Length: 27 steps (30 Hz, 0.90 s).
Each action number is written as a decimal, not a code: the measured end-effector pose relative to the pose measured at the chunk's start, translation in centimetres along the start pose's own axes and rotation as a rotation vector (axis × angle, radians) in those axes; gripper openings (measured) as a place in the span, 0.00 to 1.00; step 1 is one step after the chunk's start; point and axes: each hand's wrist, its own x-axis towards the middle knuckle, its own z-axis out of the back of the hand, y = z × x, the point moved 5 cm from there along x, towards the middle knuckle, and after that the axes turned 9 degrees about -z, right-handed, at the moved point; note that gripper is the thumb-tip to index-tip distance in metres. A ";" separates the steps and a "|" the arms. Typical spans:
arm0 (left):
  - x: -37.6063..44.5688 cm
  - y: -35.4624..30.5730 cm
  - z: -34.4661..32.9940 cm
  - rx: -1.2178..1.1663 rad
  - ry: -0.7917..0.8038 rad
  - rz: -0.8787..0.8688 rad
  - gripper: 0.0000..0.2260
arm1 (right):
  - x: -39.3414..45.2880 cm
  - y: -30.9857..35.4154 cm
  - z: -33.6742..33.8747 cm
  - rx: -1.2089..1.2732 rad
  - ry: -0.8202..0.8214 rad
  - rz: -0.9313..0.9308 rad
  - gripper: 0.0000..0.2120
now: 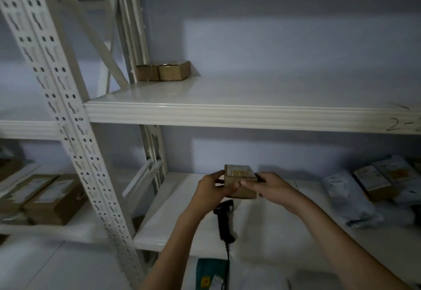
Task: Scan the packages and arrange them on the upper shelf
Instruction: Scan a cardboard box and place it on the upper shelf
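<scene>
Holding: a small brown cardboard package (240,181) is gripped between the left hand (210,190) and right hand (270,189), fingers curled round its ends, above the lower white shelf (182,221).
Scanner: a black corded handheld scanner (224,221) lies below, untouched.
Upper shelf (250,98): two brown boxes (163,72) are already stored at its back left.
Risk: the label, seemingly on top, may be missed if shelved unscanned; a loosened grip could drop it onto the scanner.

Two boxes (163,70) sit side by side, touching, at the rear left corner of the upper shelf (239,98). On the lower shelf (273,228), a scanner (224,221) lies front left; packages (373,187) lie far right. Both hands hold a box (240,181) above it, left hand (213,190) on its left side, right hand (270,188) on its right.
</scene>
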 end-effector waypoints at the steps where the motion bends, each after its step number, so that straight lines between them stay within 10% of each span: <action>1: -1.0 -0.3 1.0 -0.005 -0.005 -0.007 0.23 | -0.8 0.9 -0.9 -0.008 -0.013 0.020 0.11; 27: -8.5 -18.7 12.8 0.153 -0.180 -0.312 0.21 | -15.6 16.4 -0.8 -0.112 -0.223 0.393 0.12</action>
